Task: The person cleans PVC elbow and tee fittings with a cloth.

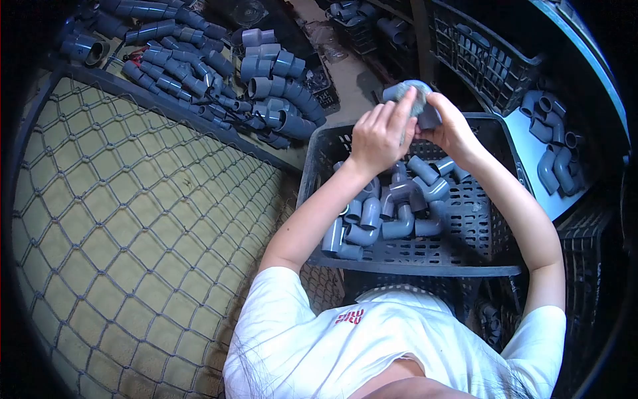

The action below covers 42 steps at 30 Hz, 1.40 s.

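Note:
Above the far side of a black plastic crate [412, 269], both hands meet around a grey pipe elbow [430, 120]. My right hand [453, 130] is closed on the elbow from the right. With bent fingers, my left hand [382, 136] presses a greenish-grey scrubbing pad or cloth [419, 103] to the elbow's surface. Part of the elbow is hidden behind the pad and fingers. Below the hands, several loose grey pipe elbows [399, 227] lie in the left and middle of the crate, along with a branched fitting [404, 189].
Rows of grey pipe fittings [179, 70] are piled at the back left, behind a wire mesh panel [133, 219]. To the right, more elbows [561, 166] rest on a white surface [522, 143]. Another black crate [485, 60] stands at the back right.

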### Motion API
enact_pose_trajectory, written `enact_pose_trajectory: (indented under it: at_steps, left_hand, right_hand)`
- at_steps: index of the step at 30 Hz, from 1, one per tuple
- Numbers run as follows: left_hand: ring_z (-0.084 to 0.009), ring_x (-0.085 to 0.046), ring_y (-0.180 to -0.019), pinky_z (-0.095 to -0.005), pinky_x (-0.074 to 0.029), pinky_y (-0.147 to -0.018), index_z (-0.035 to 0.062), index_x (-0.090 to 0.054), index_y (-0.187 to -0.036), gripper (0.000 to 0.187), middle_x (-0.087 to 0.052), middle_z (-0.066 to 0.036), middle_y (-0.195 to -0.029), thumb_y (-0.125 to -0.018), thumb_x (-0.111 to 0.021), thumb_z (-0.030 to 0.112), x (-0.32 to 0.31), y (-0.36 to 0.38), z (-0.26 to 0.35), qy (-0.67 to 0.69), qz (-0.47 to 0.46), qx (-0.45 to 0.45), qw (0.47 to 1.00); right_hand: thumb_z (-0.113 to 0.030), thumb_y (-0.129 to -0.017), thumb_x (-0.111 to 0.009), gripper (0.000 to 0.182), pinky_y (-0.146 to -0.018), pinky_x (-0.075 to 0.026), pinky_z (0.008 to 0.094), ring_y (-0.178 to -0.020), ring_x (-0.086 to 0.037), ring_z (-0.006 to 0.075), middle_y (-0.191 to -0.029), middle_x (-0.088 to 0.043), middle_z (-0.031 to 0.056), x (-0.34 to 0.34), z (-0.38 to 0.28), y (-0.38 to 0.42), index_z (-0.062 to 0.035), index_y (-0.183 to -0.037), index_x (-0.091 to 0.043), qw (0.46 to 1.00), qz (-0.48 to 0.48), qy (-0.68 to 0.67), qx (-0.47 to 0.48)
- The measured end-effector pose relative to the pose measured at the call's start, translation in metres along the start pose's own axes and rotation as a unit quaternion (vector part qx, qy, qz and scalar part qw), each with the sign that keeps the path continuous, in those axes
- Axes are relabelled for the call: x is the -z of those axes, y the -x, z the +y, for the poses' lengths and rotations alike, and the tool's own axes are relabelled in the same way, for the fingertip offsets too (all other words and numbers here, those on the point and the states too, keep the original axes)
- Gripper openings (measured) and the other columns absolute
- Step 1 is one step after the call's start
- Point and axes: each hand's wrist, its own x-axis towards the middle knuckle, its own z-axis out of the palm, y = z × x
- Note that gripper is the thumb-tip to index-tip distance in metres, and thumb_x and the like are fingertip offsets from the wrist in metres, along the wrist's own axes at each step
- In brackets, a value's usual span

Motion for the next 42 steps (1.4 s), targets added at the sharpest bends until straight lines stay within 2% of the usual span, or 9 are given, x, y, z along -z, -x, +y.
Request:
enact_pose_trajectory:
  at_steps: [3, 8, 12, 19, 24, 33, 38, 41, 42]
  left_hand:
    - [-0.0268, -0.062, -0.070, -0.0376, -0.051, -0.063, 0.0001, -0.053, -0.136, 0.047, -0.062, -0.011, -0.083, -0.093, -0.059, 0.019, 0.000, 0.001, -0.003, -0.025, -0.005, 0.015, 1.000]
    - [-0.0218, -0.059, -0.069, -0.0337, -0.048, -0.061, 0.0038, -0.059, -0.132, 0.046, -0.060, -0.007, -0.082, -0.090, -0.062, 0.022, -0.005, 0.003, 0.011, -0.073, -0.014, -0.027, 0.997]
    - [-0.0214, -0.055, -0.071, -0.0338, -0.047, -0.061, 0.0148, -0.059, -0.136, 0.048, -0.052, -0.005, -0.081, -0.089, -0.063, 0.023, 0.005, -0.005, -0.007, -0.126, -0.015, -0.010, 0.992]
    - [-0.0205, -0.052, -0.071, -0.0341, -0.042, -0.061, 0.0210, -0.057, -0.139, 0.055, -0.052, -0.003, -0.085, -0.084, -0.065, 0.020, 0.003, -0.001, -0.008, -0.149, -0.028, -0.063, 0.986]
    - [-0.0201, -0.051, -0.071, -0.0335, -0.040, -0.062, 0.0244, -0.058, -0.139, 0.057, -0.052, -0.002, -0.085, -0.083, -0.065, 0.019, 0.005, -0.002, -0.014, -0.142, -0.019, -0.060, 0.988]
    - [-0.0204, -0.054, -0.074, -0.0329, -0.042, -0.065, 0.0326, -0.059, -0.135, 0.059, -0.055, -0.003, -0.089, -0.079, -0.065, 0.015, 0.019, -0.001, -0.034, -0.144, 0.049, -0.173, 0.973]
    - [-0.0267, -0.055, -0.074, -0.0409, -0.042, -0.067, 0.0262, -0.060, -0.133, 0.048, -0.056, -0.007, -0.089, -0.086, -0.062, 0.015, 0.024, 0.001, -0.036, -0.051, 0.104, -0.127, 0.985]
    - [-0.0262, -0.055, -0.074, -0.0400, -0.042, -0.066, 0.0269, -0.061, -0.133, 0.050, -0.055, -0.007, -0.088, -0.084, -0.063, 0.014, 0.023, 0.007, -0.035, -0.050, 0.080, -0.100, 0.990]
    - [-0.0173, -0.056, -0.075, -0.0329, -0.042, -0.067, 0.0376, -0.058, -0.136, 0.051, -0.059, -0.002, -0.090, -0.088, -0.063, 0.020, 0.026, 0.008, -0.030, -0.064, 0.042, -0.130, 0.989]
  right_hand:
    - [-0.047, -0.095, -0.061, 0.054, -0.081, -0.054, 0.0340, -0.085, -0.058, 0.0129, -0.102, -0.056, 0.0059, -0.010, -0.004, 0.000, -0.0021, -0.123, -0.049, 0.993, 0.083, 0.084, 0.019]
    - [-0.058, -0.092, -0.060, 0.065, -0.084, -0.051, 0.0308, -0.098, -0.059, 0.0116, -0.111, -0.062, 0.0078, -0.017, -0.004, 0.006, -0.0021, -0.124, -0.053, 0.992, 0.109, 0.030, 0.057]
    - [-0.061, -0.098, -0.047, 0.062, -0.087, -0.049, 0.0311, -0.103, -0.056, 0.0108, -0.113, -0.061, 0.0050, -0.007, 0.007, -0.002, -0.0086, -0.129, -0.057, 0.995, 0.068, 0.073, 0.007]
    - [-0.058, -0.100, -0.046, 0.057, -0.078, -0.050, 0.0297, -0.099, -0.057, 0.0113, -0.104, -0.061, 0.0061, -0.005, -0.002, 0.002, -0.0056, -0.120, -0.056, 0.998, 0.064, -0.012, 0.003]
    - [-0.048, -0.102, -0.046, 0.047, -0.060, -0.056, 0.0239, -0.069, -0.063, 0.0134, -0.089, -0.063, 0.0070, -0.007, -0.021, 0.009, -0.0043, -0.116, -0.055, 0.992, 0.011, -0.108, -0.064]
    - [-0.050, -0.101, -0.047, 0.049, -0.050, -0.056, 0.0184, -0.063, -0.063, 0.0124, -0.087, -0.060, 0.0081, 0.011, -0.018, 0.004, -0.0035, -0.113, -0.054, 0.918, -0.229, -0.259, -0.193]
    - [-0.049, -0.102, -0.046, 0.050, -0.049, -0.055, 0.0173, -0.061, -0.063, 0.0127, -0.088, -0.059, 0.0104, 0.007, -0.018, 0.010, -0.0068, -0.129, -0.039, 0.915, -0.258, -0.211, -0.228]
    - [-0.048, -0.103, -0.044, 0.049, -0.048, -0.055, 0.0173, -0.059, -0.062, 0.0125, -0.089, -0.058, 0.0112, 0.006, -0.019, 0.011, -0.0067, -0.129, -0.040, 0.912, -0.264, -0.224, -0.221]
    - [-0.047, -0.104, -0.042, 0.048, -0.048, -0.054, 0.0170, -0.058, -0.061, 0.0121, -0.090, -0.058, 0.0112, 0.004, -0.021, 0.012, -0.0075, -0.130, -0.041, 0.918, -0.253, -0.227, -0.206]
